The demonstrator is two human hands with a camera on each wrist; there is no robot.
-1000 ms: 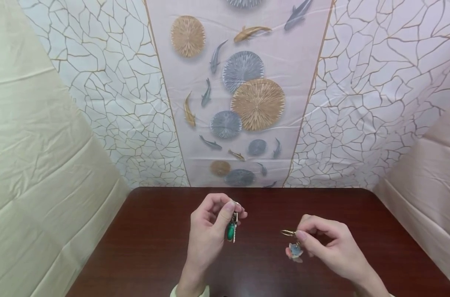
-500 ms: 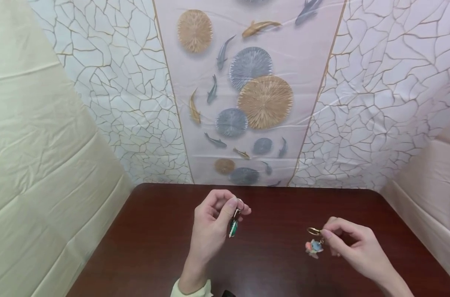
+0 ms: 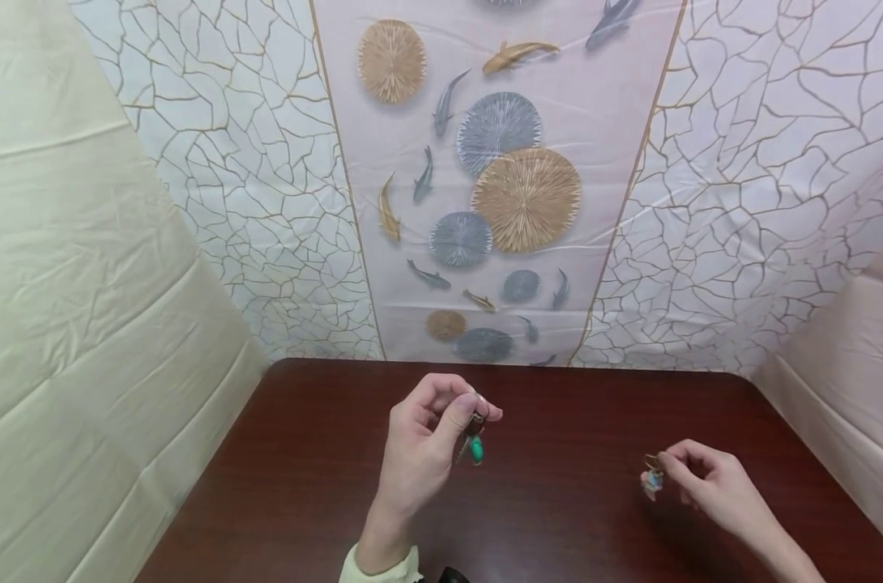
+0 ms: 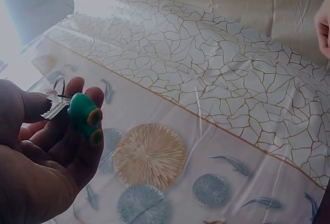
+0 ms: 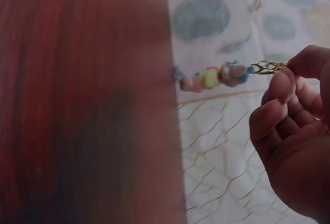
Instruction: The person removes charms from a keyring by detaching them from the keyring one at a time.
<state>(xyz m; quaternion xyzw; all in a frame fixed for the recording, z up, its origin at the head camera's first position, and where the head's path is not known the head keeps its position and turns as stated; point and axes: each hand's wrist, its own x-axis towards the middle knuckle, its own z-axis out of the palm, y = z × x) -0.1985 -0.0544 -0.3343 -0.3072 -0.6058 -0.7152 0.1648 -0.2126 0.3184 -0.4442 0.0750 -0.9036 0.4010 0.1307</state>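
Observation:
Above the middle of the table, my left hand [image 3: 420,441] pinches a keyring with thumb and fingers. From its metal ring [image 4: 60,83] hang a silver key [image 4: 55,106] and a green charm [image 4: 82,113] with orange-rimmed round spots. Over on the right side, my right hand [image 3: 722,484] pinches a keychain by its gold chain [image 5: 268,68]. A small multicoloured figurine charm [image 3: 651,483] dangles from it, close over the tabletop. In the right wrist view the figurine [image 5: 210,78] is blurred, showing pink, yellow and blue parts.
Both hands are over a dark reddish wooden table [image 3: 558,453]. A patterned cloth [image 3: 529,202] with fish and discs hangs behind it; plain cloths [image 3: 121,324] flank both sides. A small black object [image 3: 452,576] shows at the bottom edge.
My right hand has moved right and lower with the figurine keychain, away from the left hand. The left hand stays near the middle while its key and green charm swing and turn.

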